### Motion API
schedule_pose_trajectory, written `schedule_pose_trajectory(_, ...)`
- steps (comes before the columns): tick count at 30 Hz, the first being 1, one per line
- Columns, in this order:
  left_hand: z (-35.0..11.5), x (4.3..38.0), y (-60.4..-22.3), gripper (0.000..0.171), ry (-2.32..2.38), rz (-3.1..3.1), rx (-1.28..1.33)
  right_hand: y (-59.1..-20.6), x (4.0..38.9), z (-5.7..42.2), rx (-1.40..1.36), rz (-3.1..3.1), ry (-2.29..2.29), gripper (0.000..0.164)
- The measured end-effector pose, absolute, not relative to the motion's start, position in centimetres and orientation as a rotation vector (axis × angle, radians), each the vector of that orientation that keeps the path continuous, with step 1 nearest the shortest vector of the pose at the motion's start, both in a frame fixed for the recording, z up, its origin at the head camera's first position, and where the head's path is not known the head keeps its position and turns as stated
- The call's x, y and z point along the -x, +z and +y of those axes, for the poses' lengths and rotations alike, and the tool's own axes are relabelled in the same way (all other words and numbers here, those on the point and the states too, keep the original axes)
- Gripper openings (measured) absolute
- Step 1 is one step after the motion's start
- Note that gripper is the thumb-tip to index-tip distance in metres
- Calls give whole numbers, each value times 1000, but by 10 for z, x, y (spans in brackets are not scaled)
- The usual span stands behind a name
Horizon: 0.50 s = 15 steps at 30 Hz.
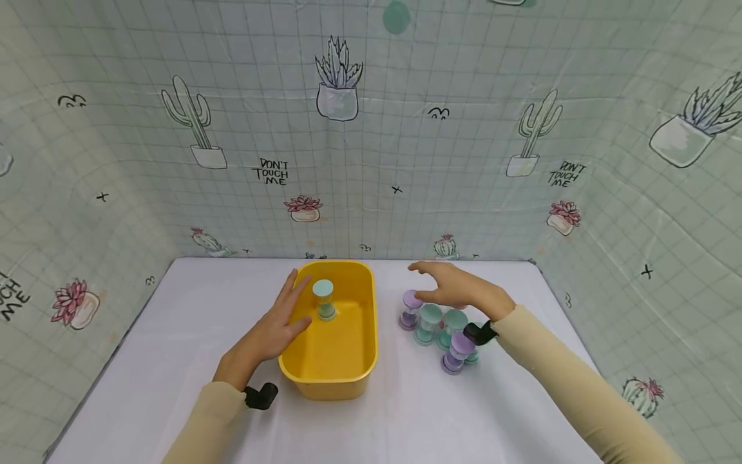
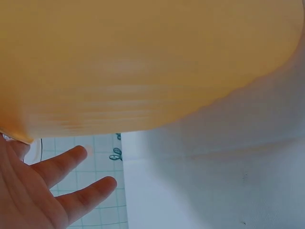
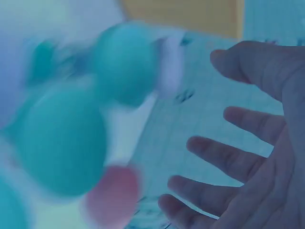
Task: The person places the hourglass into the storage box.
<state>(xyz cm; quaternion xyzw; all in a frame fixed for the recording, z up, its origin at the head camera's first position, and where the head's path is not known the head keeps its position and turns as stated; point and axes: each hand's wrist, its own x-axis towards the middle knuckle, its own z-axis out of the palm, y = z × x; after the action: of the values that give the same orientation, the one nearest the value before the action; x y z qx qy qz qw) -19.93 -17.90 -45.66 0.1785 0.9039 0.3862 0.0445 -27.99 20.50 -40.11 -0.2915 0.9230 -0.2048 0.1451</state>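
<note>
Fingers spread on both: left hand (image 1: 277,330) beside yellow tub (image 1: 330,389), right hand (image 1: 455,285) near hourglasses (image 1: 430,316).

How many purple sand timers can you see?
2: one purple sand timer at the group's left end, another purple sand timer at its near edge. The right hand may hide more.

Glossy streaks on the yellow bin (image 1: 330,351), smooth plastic by the look of it! Hourglass-shaped pieces (image 1: 431,314), plastic-looking too, matt on top, clear at the waist. Smooth, matt tabletop (image 1: 417,412); lightly creased, cloth-like backdrop (image 1: 377,148), faint sheen; matt cloth sleeve (image 1: 556,367).
</note>
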Motion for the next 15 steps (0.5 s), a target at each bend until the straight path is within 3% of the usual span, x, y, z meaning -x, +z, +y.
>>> schedule_pose_trajectory(7,-179,199,-456,75,1143,2775,-534,-430,274,272,619,2686,-658,75)
schedule_pose_trajectory(15,-179,199,-453,74,1140,2769,-529,-438,271,306,512,2563,-789,80)
